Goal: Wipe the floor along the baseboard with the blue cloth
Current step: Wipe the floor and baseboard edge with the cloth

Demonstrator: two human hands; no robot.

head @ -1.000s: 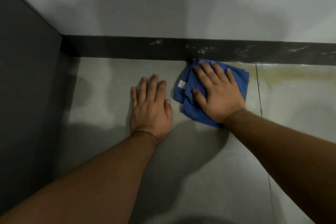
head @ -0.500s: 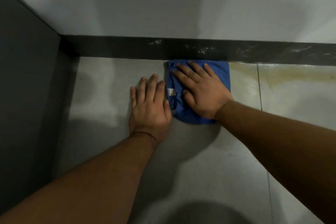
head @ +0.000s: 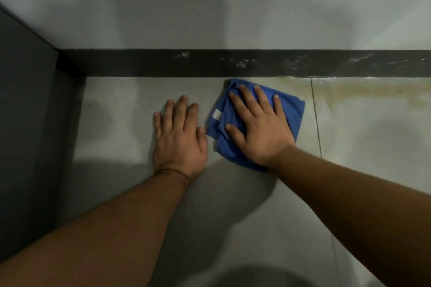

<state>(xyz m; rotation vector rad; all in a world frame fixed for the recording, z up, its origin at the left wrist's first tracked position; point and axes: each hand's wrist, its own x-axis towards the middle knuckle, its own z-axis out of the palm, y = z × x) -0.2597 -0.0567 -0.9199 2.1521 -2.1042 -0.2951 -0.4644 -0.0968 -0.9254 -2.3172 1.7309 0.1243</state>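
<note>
Blue cloth [head: 292,109] lay on the floor [head: 121,109] just below the dark baseboard [head: 144,63], its far corner almost touching it. Half a second earlier it was further left along the baseboard, beside the left hand [head: 178,137]; now it had slid back right, toward the yellowish stain [head: 363,91]. The right hand [head: 261,128] pressed it flat, fingers [head: 243,100] spread apart. The left hand's fingers were nearly together, bare on the floor. I judge this one back-and-forth stroke; the stain remained unwiped.
</note>
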